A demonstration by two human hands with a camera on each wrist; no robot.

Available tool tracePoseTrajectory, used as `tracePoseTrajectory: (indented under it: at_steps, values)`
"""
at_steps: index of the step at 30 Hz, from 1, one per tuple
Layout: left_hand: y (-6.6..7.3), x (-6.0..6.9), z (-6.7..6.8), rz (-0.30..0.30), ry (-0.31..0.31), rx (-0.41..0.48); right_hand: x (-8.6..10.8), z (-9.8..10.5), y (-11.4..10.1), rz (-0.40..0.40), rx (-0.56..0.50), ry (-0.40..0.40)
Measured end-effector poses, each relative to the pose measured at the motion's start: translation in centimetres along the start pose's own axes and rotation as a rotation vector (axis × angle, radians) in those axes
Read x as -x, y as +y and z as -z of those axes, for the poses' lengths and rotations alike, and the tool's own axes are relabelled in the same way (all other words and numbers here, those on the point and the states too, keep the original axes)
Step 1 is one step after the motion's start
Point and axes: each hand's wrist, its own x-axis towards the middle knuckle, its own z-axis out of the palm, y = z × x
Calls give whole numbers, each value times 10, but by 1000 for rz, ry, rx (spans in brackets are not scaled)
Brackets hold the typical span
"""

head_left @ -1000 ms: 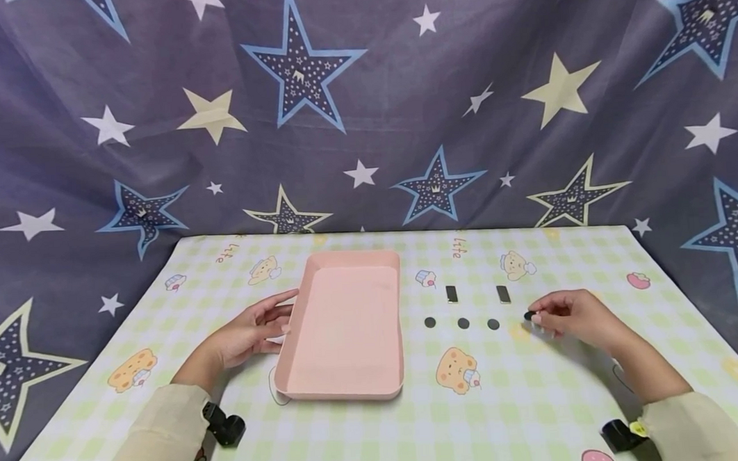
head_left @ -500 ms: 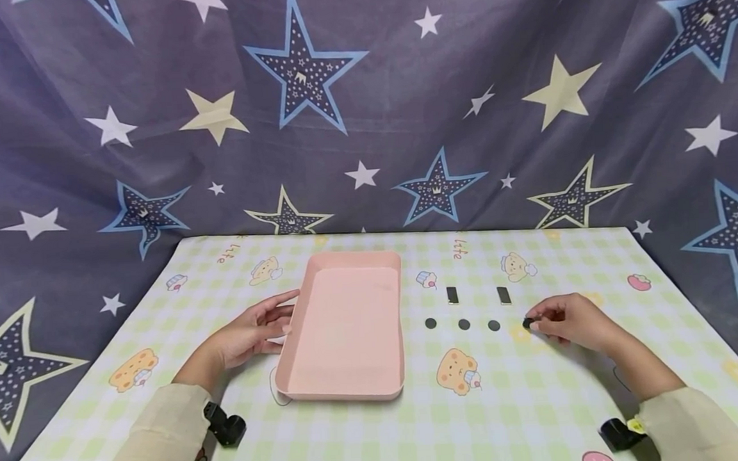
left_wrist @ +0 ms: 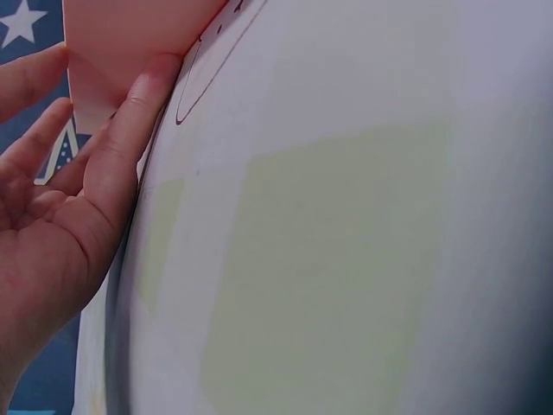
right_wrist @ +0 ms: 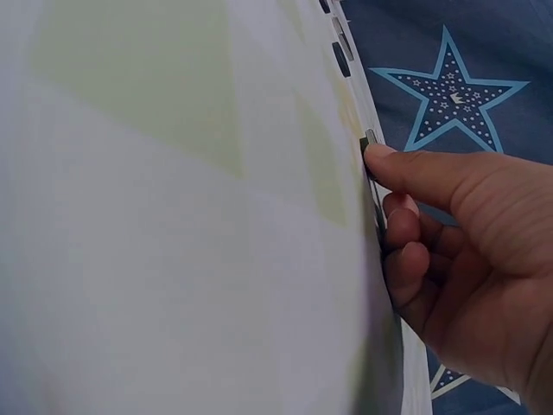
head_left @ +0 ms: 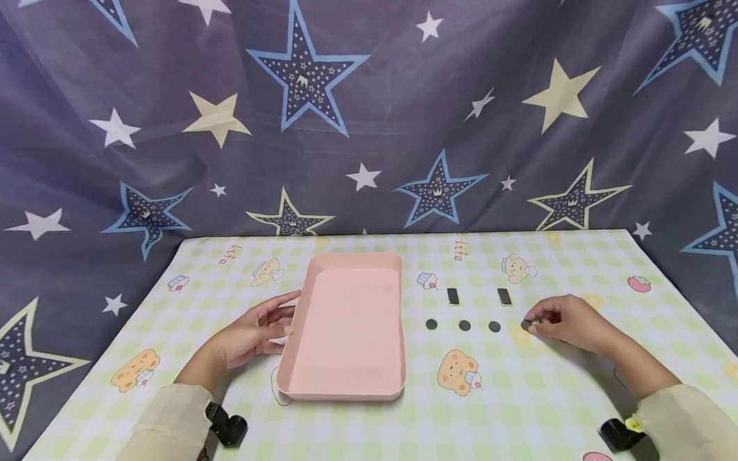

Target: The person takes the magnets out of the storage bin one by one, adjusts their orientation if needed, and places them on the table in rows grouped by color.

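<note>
A pink rectangular tray [head_left: 352, 329] lies on the table, left of centre. My left hand [head_left: 246, 336] touches its left wall with fingers fairly straight; in the left wrist view the thumb and fingertips meet the tray's pink side [left_wrist: 121, 52]. At the right, my right hand [head_left: 571, 324] pinches a small flat black disc [head_left: 526, 325] between thumb and finger, at the tabletop. The disc is partly hidden by the fingertips. It lines up with three like discs: one [head_left: 432, 324], another [head_left: 464, 326] and a third [head_left: 494, 327].
Behind the discs lie two small dark rectangular pieces, one [head_left: 452, 296] left and one [head_left: 505, 297] right. The table has a green-and-white checked cloth [head_left: 330, 441] with printed cartoon figures. A dark star-patterned curtain [head_left: 387, 104] hangs behind it.
My right hand has lowered the black disc to the tabletop and shifted slightly left, where the disc now lies flatter. The left hand stays at the tray.
</note>
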Motion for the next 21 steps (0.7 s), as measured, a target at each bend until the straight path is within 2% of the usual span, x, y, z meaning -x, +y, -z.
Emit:
tracePoseTrajectory:
  at_steps: [6, 10, 13, 16, 21]
  values:
    - [1, 0, -3, 1, 11, -8, 1, 0, -1, -13, 10, 5]
    - [2, 2, -6, -8, 41, -30, 2, 0, -1, -32, -10, -2]
    - [0, 5, -9, -22, 87, -58, 3, 1, 0, -28, -30, -7]
    - [-1, 8, -15, -26, 160, -92, 6, 3, 0, -37, -53, 0]
    - [0, 13, -24, -71, 274, -168, 5, 7, -4, -40, -70, 60]
